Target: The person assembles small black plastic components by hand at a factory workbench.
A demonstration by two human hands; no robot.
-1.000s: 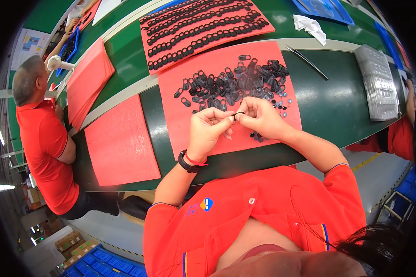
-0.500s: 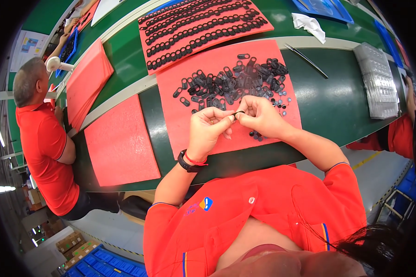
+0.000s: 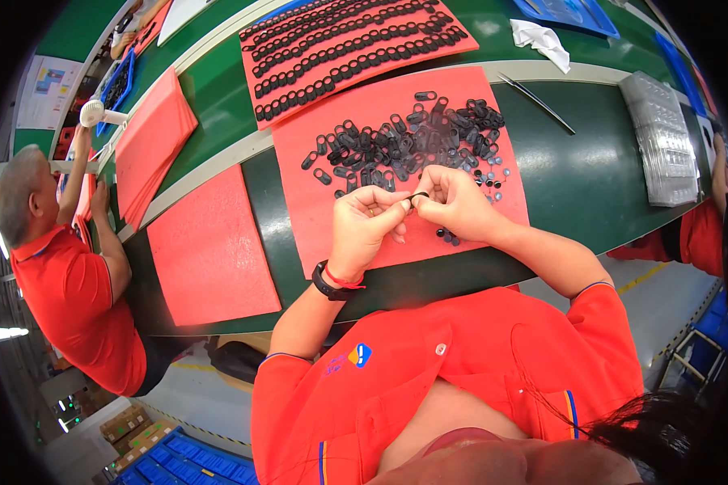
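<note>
Over the near half of a pink foam sheet [image 3: 303, 222], both my hands meet fingertip to fingertip. My left hand [image 3: 362, 228] is closed in a pinch on one end of a small black ring-ended part [image 3: 418, 195]. The other end sits between the thumb and forefinger of my right hand [image 3: 459, 202], also closed. Fingers cover much of this part. Just beyond lies a loose pile of similar black oval parts [image 3: 380, 149], each with a hole at one end. Small round discs [image 3: 497, 173], dark and pale, lie right of the pile; several more discs [image 3: 447, 236] rest below my right hand.
Rows of black parts [image 3: 323, 83] cover another foam sheet behind. Metal tweezers [image 3: 536, 102], a white cloth [image 3: 540, 42] and stacked clear plastic trays [image 3: 662, 141] lie to the right. At left are pink sheets [image 3: 210, 250] and a co-worker [image 3: 69, 295] by a white fan [image 3: 103, 115].
The co-worker at left has shifted outward and raised an arm to the white fan. My hands stay nearly in place, still pinching the black part.
</note>
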